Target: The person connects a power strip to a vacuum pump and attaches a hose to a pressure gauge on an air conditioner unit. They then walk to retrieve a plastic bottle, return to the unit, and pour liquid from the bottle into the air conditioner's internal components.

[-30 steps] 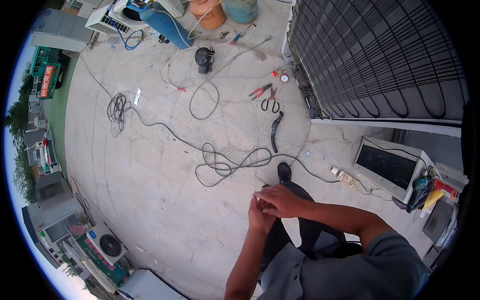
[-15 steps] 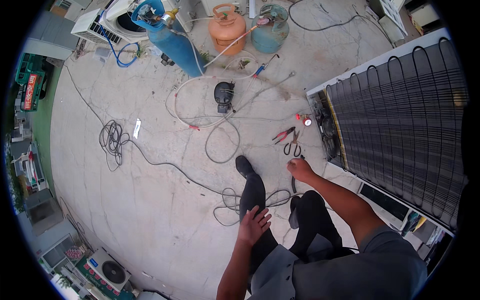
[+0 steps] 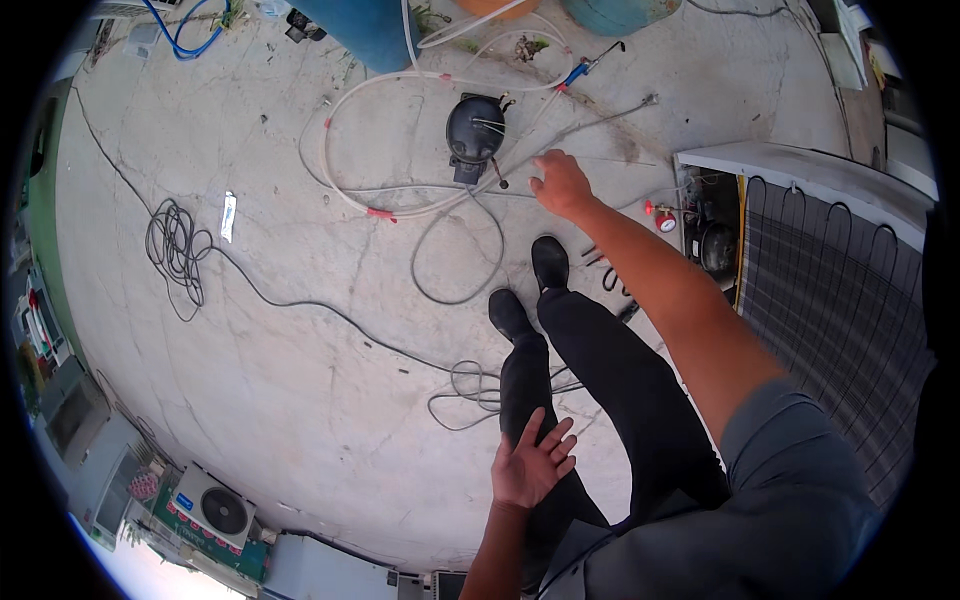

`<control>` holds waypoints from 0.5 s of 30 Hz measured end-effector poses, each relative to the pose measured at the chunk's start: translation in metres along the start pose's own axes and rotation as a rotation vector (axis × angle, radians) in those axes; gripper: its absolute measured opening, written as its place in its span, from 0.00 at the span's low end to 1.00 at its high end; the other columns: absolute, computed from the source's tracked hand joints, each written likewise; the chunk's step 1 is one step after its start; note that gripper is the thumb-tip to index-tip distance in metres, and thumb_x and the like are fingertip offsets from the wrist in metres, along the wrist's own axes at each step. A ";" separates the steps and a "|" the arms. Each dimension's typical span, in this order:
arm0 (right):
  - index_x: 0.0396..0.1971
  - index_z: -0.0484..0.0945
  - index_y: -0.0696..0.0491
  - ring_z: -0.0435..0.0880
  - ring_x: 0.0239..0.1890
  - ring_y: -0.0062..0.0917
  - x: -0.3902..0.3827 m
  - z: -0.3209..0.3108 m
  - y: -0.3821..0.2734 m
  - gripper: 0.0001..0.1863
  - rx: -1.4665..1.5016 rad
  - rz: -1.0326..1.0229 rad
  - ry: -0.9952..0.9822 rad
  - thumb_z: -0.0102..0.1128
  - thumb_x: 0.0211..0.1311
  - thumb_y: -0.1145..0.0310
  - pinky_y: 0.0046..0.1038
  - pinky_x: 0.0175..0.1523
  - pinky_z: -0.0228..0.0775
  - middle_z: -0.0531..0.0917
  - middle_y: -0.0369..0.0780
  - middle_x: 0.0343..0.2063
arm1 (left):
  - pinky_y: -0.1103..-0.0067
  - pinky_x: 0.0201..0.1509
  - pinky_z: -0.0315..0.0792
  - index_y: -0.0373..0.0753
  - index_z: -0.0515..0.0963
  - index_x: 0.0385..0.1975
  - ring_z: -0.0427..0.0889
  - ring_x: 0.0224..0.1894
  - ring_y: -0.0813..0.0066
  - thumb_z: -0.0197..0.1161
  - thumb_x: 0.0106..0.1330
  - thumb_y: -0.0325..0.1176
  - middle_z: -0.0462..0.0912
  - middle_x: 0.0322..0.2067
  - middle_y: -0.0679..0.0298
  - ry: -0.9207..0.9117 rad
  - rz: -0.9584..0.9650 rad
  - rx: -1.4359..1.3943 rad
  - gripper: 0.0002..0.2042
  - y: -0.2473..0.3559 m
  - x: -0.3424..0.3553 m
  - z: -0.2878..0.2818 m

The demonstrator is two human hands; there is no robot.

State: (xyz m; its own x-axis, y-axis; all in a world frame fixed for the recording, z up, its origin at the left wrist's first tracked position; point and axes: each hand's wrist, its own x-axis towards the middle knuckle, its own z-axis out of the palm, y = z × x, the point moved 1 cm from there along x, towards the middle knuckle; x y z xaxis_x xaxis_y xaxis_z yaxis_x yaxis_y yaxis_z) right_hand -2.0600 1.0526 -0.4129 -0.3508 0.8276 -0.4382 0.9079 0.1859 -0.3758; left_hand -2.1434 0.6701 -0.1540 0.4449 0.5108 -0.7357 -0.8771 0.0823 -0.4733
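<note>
My left hand [image 3: 533,468] hangs low over my thigh, palm up and fingers spread, with nothing in it. My right hand [image 3: 563,183] is stretched forward above the floor, thumb and forefinger apart and the other fingers loosely curled; no object shows in it. Just ahead of it to the left stands a black compressor [image 3: 475,130] with thin pipes, apart from the hand. Pale hoses [image 3: 330,150] loop around it, and a blue-handled torch [image 3: 575,75] lies beyond. My right forearm partly covers the scissors [image 3: 610,280] on the concrete.
At right is a refrigerator back with a black coil grid [image 3: 830,300]; a red-knobbed gauge [image 3: 665,223] sits beside it. A blue cylinder [image 3: 370,30] stands ahead. Black cable [image 3: 175,250] lies coiled at left and tangled [image 3: 465,395] by my legs.
My right hand has moved forward from beside the scissors toward the compressor. My feet have come closer together, and the view has shifted forward. The left hand stays open.
</note>
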 end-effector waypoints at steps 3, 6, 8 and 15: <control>0.56 0.74 0.48 0.72 0.57 0.44 0.063 0.023 0.002 0.25 -0.105 -0.026 0.104 0.63 0.58 0.59 0.41 0.58 0.72 0.73 0.47 0.54 | 0.60 0.61 0.68 0.55 0.58 0.71 0.72 0.61 0.52 0.52 0.64 0.66 0.63 0.67 0.48 -0.055 0.013 -0.067 0.37 0.005 0.010 0.001; 0.55 0.75 0.47 0.73 0.57 0.45 0.097 0.034 0.017 0.25 -0.150 -0.072 -0.028 0.64 0.58 0.59 0.42 0.58 0.72 0.73 0.47 0.57 | 0.59 0.62 0.66 0.55 0.56 0.72 0.70 0.62 0.51 0.50 0.66 0.65 0.61 0.68 0.46 -0.085 0.005 -0.149 0.37 0.003 0.013 0.005; 0.53 0.76 0.47 0.75 0.56 0.45 0.104 0.043 0.019 0.23 -0.145 -0.079 -0.132 0.65 0.57 0.59 0.42 0.57 0.72 0.75 0.47 0.55 | 0.59 0.66 0.63 0.54 0.53 0.73 0.67 0.66 0.51 0.47 0.69 0.63 0.57 0.70 0.46 -0.193 -0.001 -0.212 0.35 -0.001 0.021 0.003; 0.26 0.83 0.53 0.84 0.37 0.43 0.086 0.020 -0.016 0.19 -0.009 -0.051 -0.224 0.58 0.60 0.51 0.42 0.44 0.76 0.85 0.46 0.29 | 0.58 0.61 0.67 0.53 0.58 0.70 0.71 0.62 0.49 0.50 0.66 0.65 0.62 0.67 0.45 -0.009 -0.040 -0.075 0.36 -0.003 0.029 0.025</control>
State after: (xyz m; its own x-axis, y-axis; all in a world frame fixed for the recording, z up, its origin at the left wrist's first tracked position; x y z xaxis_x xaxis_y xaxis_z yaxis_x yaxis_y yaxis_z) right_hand -2.1090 1.1099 -0.4611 -0.4373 0.6790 -0.5897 0.8895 0.2300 -0.3949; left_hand -2.1320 0.7059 -0.1621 0.4770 0.5162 -0.7114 -0.8426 0.0385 -0.5371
